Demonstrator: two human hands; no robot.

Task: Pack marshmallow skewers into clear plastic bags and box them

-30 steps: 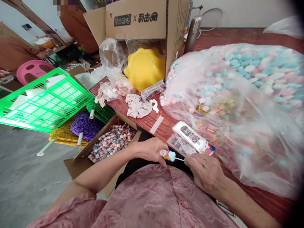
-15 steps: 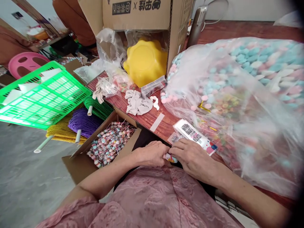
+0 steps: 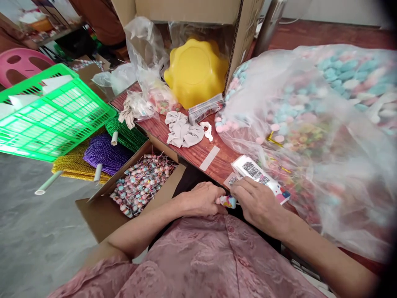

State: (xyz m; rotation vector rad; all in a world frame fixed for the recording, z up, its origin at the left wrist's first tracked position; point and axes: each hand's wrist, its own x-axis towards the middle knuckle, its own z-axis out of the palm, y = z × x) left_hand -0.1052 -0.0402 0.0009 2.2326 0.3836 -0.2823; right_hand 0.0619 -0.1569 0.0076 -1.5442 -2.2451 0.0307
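My left hand (image 3: 201, 198) and my right hand (image 3: 257, 205) meet just below the front edge of the wooden table (image 3: 192, 153). Both pinch a small pastel candy piece (image 3: 228, 201) between their fingertips, the left from the left side, the right from the right. Just beyond my right hand lies a stack of small printed packets (image 3: 259, 176) on the table edge. A huge clear bag of pastel candies (image 3: 310, 124) fills the table's right side.
An open cardboard box of finished candy sticks (image 3: 139, 184) stands on the floor at my left, beside purple, green and gold cord spools (image 3: 105, 151) and a green plastic crate (image 3: 52, 116). A yellow bowl (image 3: 195, 70) sits in a large carton at the back. White scraps (image 3: 182, 132) lie mid-table.
A second ago my hands were apart, the right one pulling a thin stick out of the candy. They came together on the candy and stay closed on it.
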